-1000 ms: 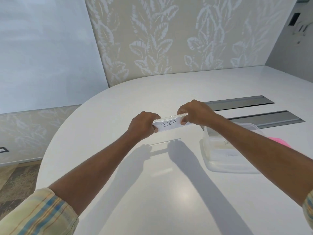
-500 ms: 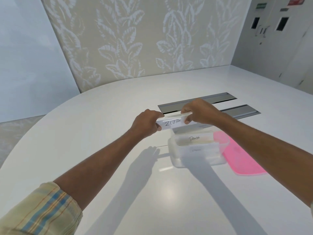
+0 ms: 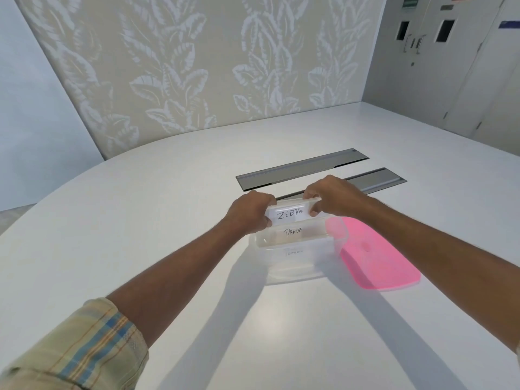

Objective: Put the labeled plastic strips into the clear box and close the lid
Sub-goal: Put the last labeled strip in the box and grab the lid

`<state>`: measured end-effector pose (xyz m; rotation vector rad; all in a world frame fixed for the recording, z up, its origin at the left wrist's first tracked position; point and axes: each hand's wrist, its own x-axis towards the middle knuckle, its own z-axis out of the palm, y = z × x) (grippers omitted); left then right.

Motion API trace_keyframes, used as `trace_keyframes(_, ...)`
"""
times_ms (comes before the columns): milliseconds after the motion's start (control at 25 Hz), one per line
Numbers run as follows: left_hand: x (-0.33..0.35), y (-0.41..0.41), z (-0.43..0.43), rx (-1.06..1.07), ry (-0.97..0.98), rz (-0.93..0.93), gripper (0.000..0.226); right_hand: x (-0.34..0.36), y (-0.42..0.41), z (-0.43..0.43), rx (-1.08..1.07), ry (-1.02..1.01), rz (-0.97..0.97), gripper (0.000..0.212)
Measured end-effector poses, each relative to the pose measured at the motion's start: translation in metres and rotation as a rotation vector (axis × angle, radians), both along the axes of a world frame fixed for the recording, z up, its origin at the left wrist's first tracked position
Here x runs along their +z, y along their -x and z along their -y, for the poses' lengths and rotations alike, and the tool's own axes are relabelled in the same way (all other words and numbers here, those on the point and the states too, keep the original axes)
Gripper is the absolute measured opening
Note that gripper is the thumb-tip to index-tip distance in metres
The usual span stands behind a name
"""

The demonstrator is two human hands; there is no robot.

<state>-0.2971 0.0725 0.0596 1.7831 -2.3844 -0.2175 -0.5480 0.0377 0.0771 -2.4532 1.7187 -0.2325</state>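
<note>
I see my left hand (image 3: 249, 213) and my right hand (image 3: 334, 197) each clenched on one end of a clear plastic strip with a white label reading ZEBRA (image 3: 289, 213), the grip of both hands grasping it level over the far rim of the clear rectangular plastic box (image 3: 295, 266). Inside the box lies a second clear strip labeled PANDA (image 3: 292, 233), with another faintly lettered strip (image 3: 294, 252) beneath it whose word I cannot read. The translucent pink lid (image 3: 377, 263) lies flat on the white worktop (image 3: 140, 235), touching the box's right side. Two grey recessed metal channels (image 3: 301, 168) run across the worktop just beyond my hands. A plaid cuff (image 3: 81, 350) covers my left forearm
</note>
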Motion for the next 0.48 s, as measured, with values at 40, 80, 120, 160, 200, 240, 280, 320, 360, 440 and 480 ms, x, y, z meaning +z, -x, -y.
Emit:
trace_keyframes(40, -0.004, 0.003, 0.003, 0.004, -0.009, 0.013, 0.056, -0.004, 0.002, 0.003, 0.006, -0.005, -0.01, 0.044)
trace_keyframes(80, -0.008, 0.006, 0.005, 0.005, -0.017, 0.03, 0.057, -0.008, 0.003, 0.005, 0.016, -0.009, -0.027, 0.044)
trace_keyframes(120, -0.011, 0.008, 0.008, 0.004, -0.025, 0.052, 0.058, -0.012, 0.003, 0.007, 0.027, -0.011, -0.052, 0.043)
trace_keyframes(160, -0.015, 0.011, 0.01, 0.001, -0.032, 0.078, 0.059, -0.015, 0.002, 0.009, 0.039, -0.012, -0.083, 0.042)
trace_keyframes(200, -0.018, 0.013, 0.012, 0.002, -0.037, 0.1, 0.06, -0.019, 0.001, 0.011, 0.052, -0.013, -0.117, 0.041)
trace_keyframes(240, -0.02, 0.016, 0.014, 0.004, -0.039, 0.12, 0.061, -0.024, 0.0, 0.013, 0.065, -0.014, -0.15, 0.04)
trace_keyframes(280, -0.023, 0.018, 0.016, 0.005, -0.04, 0.139, 0.061, -0.028, -0.001, 0.014, 0.078, -0.015, -0.179, 0.04)
trace_keyframes(320, -0.026, 0.019, 0.017, 0.003, -0.042, 0.157, 0.061, -0.033, -0.003, 0.016, 0.088, -0.018, -0.2, 0.04)
trace_keyframes(360, -0.029, 0.021, 0.018, -0.003, -0.046, 0.175, 0.061, -0.037, -0.004, 0.018, 0.096, -0.022, -0.216, 0.041)
trace_keyframes(440, -0.034, 0.023, 0.02, -0.013, -0.059, 0.208, 0.061, -0.044, -0.005, 0.022, 0.109, -0.033, -0.235, 0.041)
trace_keyframes(480, -0.036, 0.023, 0.021, -0.018, -0.067, 0.222, 0.061, -0.047, -0.004, 0.023, 0.114, -0.043, -0.239, 0.042)
